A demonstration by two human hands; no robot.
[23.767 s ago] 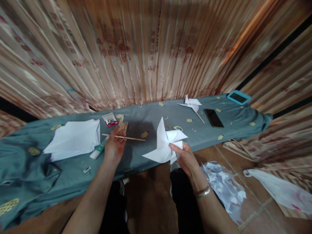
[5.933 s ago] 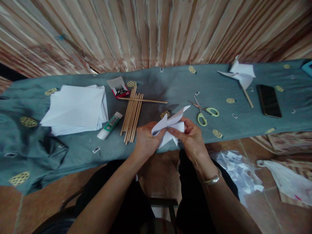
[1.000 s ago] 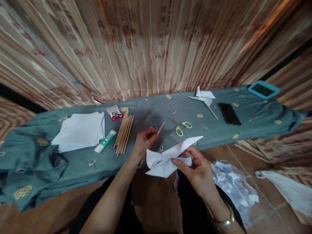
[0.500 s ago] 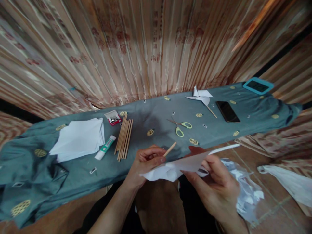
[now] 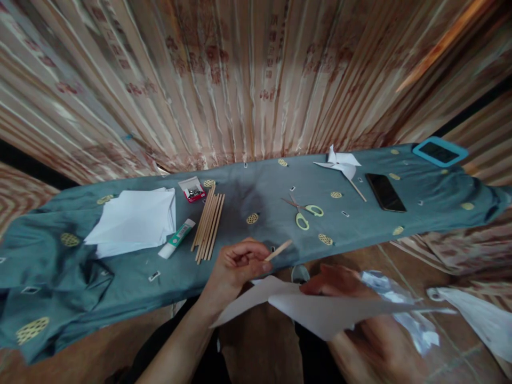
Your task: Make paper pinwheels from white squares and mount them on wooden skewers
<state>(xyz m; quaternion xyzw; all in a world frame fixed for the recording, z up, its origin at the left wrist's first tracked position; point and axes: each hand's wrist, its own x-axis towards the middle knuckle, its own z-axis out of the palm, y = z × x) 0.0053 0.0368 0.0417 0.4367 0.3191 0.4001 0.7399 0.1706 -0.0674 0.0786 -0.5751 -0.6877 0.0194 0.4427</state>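
My left hand (image 5: pixel 242 264) is closed round a short light wooden stick (image 5: pixel 282 248), whose tip pokes out toward the right. White folded paper (image 5: pixel 320 312) with pointed flaps spreads between my two hands, over the table's front edge. My right hand (image 5: pixel 352 285), partly smeared by motion, grips that paper, with fingers behind it and part of the hand under it. Whether the stick is joined to the paper I cannot tell. Beyond the left hand lies a bundle of wooden sticks (image 5: pixel 208 226). Green-handled scissors (image 5: pixel 304 210) lie open on the cloth.
On the blue-green tablecloth (image 5: pixel 264 186) are a stack of white paper (image 5: pixel 134 221), a glue stick (image 5: pixel 177 238), a red box of metal pins (image 5: pixel 193 192), a paper pinwheel (image 5: pixel 340 162), a phone (image 5: pixel 385 192) and a blue-framed device (image 5: pixel 440 151). A plastic bag (image 5: pixel 414 320) lies on the floor.
My right hand has moved right and down, and the white paper has swung round, its flaps now spread wider. The left hand keeps the stick. The view has shifted slightly.
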